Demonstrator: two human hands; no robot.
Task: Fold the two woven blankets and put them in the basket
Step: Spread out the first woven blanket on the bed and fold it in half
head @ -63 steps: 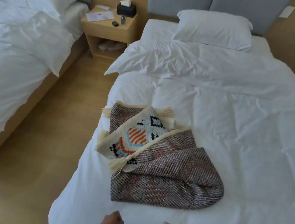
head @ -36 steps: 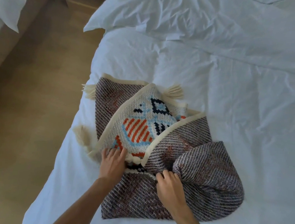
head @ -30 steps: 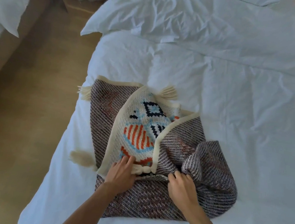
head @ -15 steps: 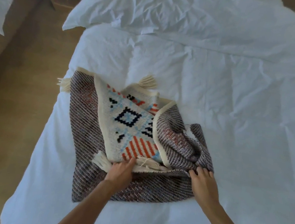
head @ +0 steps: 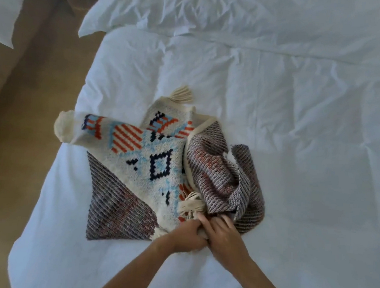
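Note:
A woven blanket point(head: 151, 163) lies bunched on the white bed point(head: 275, 150). Its cream face carries an orange, blue and black pattern; its back is a brown-grey weave point(head: 120, 202). A cream tassel point(head: 181, 93) sticks out at the far side. My left hand point(head: 185, 235) grips the near edge of the blanket by a tasselled corner. My right hand point(head: 225, 235) sits right beside it, fingers tucked into the bunched brown-grey folds point(head: 223, 176). The two hands touch each other. No basket is in view, and I cannot tell whether a second blanket lies in the pile.
A rumpled white duvet point(head: 217, 16) covers the far part of the bed. Wooden floor point(head: 22, 130) runs along the left side. The corner of another bed's white bedding point(head: 4, 8) shows at the top left.
My hands have come together at the blanket's near edge. The patterned flap has swung out to the left, showing more of its cream face, and the right side has bunched up.

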